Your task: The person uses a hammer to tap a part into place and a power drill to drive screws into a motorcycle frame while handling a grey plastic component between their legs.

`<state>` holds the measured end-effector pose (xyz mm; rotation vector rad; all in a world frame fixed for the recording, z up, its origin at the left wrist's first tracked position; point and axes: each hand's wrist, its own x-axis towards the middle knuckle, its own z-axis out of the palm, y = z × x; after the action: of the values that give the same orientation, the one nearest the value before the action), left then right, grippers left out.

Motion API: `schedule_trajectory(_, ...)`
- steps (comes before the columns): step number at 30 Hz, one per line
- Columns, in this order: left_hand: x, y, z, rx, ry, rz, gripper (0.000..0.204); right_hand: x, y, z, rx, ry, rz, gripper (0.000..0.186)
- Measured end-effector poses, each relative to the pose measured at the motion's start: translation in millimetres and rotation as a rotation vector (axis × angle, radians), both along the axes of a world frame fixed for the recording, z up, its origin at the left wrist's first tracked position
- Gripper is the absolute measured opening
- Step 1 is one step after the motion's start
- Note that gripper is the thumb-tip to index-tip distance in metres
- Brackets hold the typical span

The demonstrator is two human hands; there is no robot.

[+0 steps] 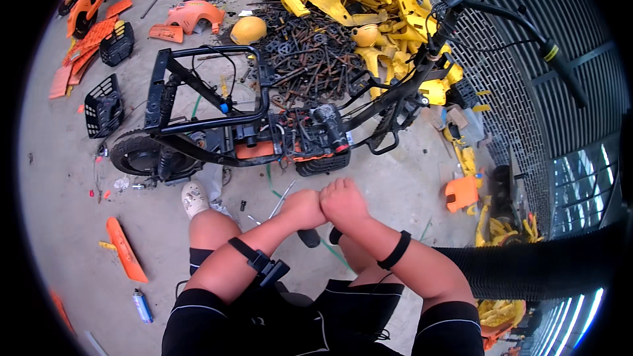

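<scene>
Black slotted plastic basket (104, 107) lies at far left, apart from the work; nearer, a long orange curved panel (126, 250) and a blue spray can (142, 306) lie on the concrete floor. Next right stands a black tubular scooter frame (265, 95), side-on to the person, presumably so that its exposed middle is within reach. A pale clog (194, 198) is planted by its rear wheel (140, 151). Between frame and person, a thin metal rod (282, 199) shows just beside the left hand (305, 209); contact cannot be told. That hand is balled, meeting the right hand (344, 200), likewise with fingers folded in; nothing is seen in either, though their insides are hidden. Just beyond, a dark tool with a red end (330, 125) rests on the frame's middle, apparently parked for easy reach. Rusty metal parts (310, 59) and broken yellow panels (336, 0) obstruct the far side; at right, the black handlebar (508, 18) and a ribbed black hose (527, 269) limit passage.
</scene>
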<state>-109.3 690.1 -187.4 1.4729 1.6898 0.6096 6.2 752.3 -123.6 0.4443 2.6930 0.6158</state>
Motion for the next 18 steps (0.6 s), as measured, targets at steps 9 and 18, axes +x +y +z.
schedule_trajectory(9, 19, -17, -17, 0.152, 0.067, -0.023, 0.026, 10, -5, -9, -0.231, -0.167, -0.127, 0.008)
schedule_trajectory(18, 32, -11, -19, 0.193, 0.057, -0.038, 0.030, 7, -1, 11, -0.399, -0.297, -0.355, 0.016)
